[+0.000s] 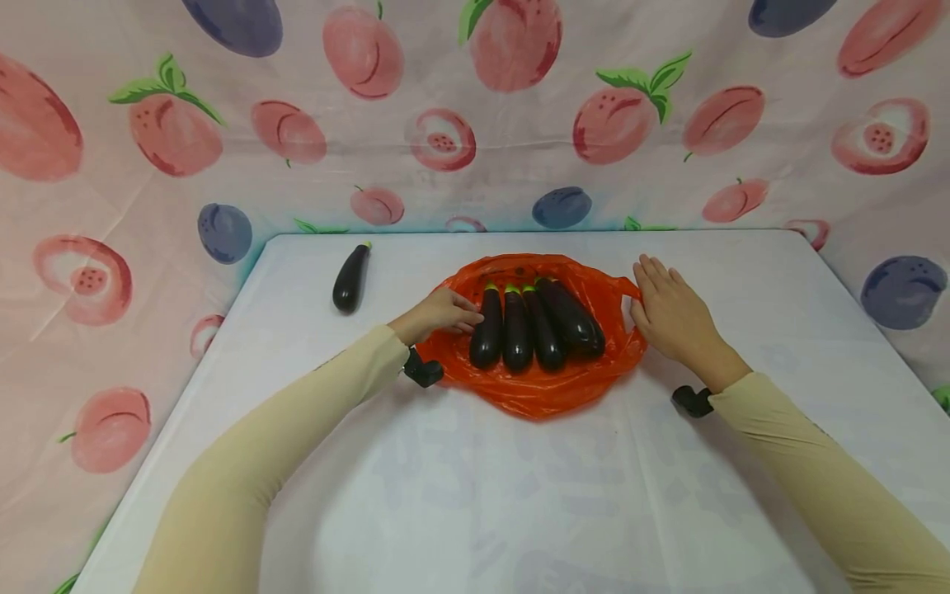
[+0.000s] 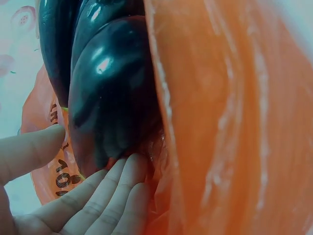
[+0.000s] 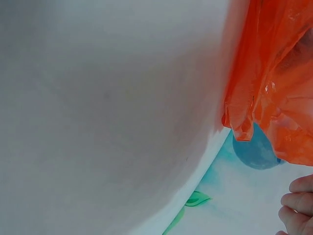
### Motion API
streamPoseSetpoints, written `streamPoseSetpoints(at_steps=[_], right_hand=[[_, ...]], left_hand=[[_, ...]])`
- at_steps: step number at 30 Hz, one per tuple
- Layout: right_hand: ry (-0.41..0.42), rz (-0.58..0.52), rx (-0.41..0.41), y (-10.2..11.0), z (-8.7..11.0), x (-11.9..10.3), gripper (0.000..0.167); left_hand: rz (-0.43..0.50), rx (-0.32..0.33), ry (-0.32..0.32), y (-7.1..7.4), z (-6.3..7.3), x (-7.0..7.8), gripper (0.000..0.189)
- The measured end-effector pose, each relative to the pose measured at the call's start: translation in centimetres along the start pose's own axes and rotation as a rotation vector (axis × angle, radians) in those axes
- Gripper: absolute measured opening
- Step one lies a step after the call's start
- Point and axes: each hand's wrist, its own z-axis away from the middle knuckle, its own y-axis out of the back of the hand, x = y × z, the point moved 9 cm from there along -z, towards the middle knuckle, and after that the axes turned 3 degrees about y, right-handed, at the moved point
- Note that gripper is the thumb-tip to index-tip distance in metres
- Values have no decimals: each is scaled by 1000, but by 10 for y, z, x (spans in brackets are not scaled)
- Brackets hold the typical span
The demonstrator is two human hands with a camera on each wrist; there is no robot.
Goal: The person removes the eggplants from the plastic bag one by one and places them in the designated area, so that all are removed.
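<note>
An orange-red plastic bag [image 1: 534, 400] lies spread on the table, its mouth facing up. Several dark eggplants [image 1: 517, 330] lie side by side in it, green stem ends toward the back. My left hand [image 1: 439, 313] reaches over the bag's left rim, and its extended fingers [image 2: 105, 196] touch the outermost eggplant [image 2: 110, 93], with the thumb apart from them. At the bag's right edge, beside its handle loop, my right hand [image 1: 675, 318] is held flat with straight fingers. Only the fingertips [image 3: 297, 201] of it show in the right wrist view.
A single eggplant [image 1: 351, 280] lies on the white table [image 1: 460, 495], to the left of the bag near the back edge. Behind the table hangs a fruit-patterned cloth [image 1: 475, 181]. A dark wrist camera [image 1: 692, 401] sits below the right hand.
</note>
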Motion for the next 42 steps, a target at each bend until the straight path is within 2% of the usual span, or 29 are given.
streamPoseSetpoints(at_steps=[20, 42], right_hand=[[-24, -4, -15, -1, 0, 1, 61], [-13, -4, 3, -2, -2, 1, 61]], left_hand=[[74, -17, 26, -4, -2, -5, 43], [90, -55, 47, -8, -2, -8, 47]])
